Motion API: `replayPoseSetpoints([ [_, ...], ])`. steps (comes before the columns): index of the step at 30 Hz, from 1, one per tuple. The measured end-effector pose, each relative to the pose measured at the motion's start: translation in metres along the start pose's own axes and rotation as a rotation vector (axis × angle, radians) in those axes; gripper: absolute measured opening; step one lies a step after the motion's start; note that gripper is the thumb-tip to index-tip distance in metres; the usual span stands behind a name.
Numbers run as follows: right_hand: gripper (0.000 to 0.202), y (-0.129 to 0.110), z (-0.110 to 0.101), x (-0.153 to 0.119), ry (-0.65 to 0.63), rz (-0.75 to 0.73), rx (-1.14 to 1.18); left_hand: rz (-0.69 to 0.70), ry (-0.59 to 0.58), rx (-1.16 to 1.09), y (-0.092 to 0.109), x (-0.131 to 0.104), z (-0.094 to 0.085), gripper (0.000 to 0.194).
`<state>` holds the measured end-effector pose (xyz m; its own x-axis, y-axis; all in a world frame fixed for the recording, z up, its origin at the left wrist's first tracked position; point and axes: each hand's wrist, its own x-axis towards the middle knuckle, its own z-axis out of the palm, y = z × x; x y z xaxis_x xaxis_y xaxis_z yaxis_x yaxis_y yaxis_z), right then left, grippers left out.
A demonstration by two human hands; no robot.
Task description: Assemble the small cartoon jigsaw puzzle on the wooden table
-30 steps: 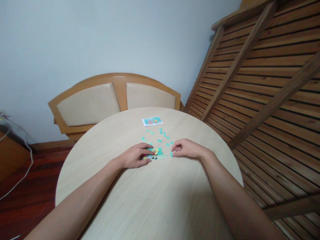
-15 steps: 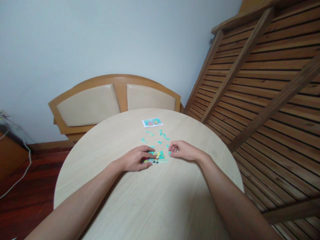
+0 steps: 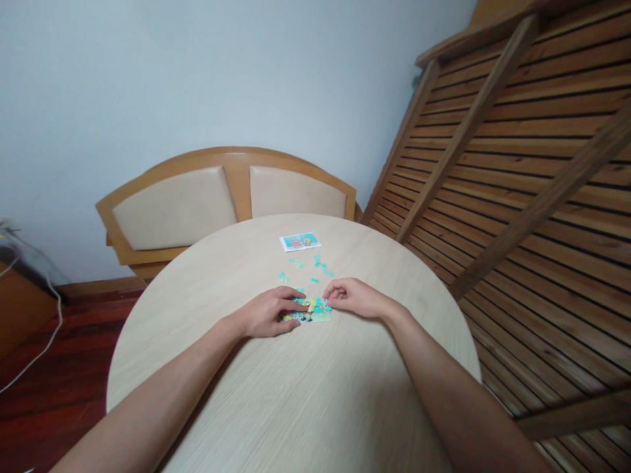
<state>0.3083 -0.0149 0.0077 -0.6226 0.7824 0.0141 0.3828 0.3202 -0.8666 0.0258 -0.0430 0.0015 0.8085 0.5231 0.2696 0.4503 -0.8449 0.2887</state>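
Note:
A partly joined jigsaw puzzle (image 3: 309,307) with a yellow cartoon figure on a teal ground lies flat on the round table. My left hand (image 3: 271,312) rests on its left part, fingers spread, covering some of the picture. At the right edge of the puzzle, my right hand (image 3: 353,297) has thumb and forefinger pinched on a small puzzle piece (image 3: 325,305), which touches or overlaps the joined part. Several loose teal pieces (image 3: 324,269) are scattered just beyond the hands.
A picture card (image 3: 300,242) showing cartoon figures lies toward the table's far side. Beyond the pale round table (image 3: 296,407) stands a padded wooden headboard (image 3: 229,154). Slatted wooden panels (image 3: 493,197) lean at the right, and a white cable (image 3: 59,315) hangs at the left.
My right hand has moved slightly left, bringing the pinched piece to the right edge of the puzzle. My left hand has stayed in place on the puzzle.

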Motion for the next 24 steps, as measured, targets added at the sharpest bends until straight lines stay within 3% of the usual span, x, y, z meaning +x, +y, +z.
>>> replayPoseSetpoints([
  [15,0.03,0.0026,0.0032,0.0014,0.008,0.031,-0.097,0.006,-0.003,-0.002,-0.0014,-0.0006,0.0008,0.038],
  [24,0.041,-0.0005,-0.0025,-0.0004,-0.005,0.033,0.015,0.006,-0.002,0.007,0.0003,0.0005,-0.0002,0.039],
])
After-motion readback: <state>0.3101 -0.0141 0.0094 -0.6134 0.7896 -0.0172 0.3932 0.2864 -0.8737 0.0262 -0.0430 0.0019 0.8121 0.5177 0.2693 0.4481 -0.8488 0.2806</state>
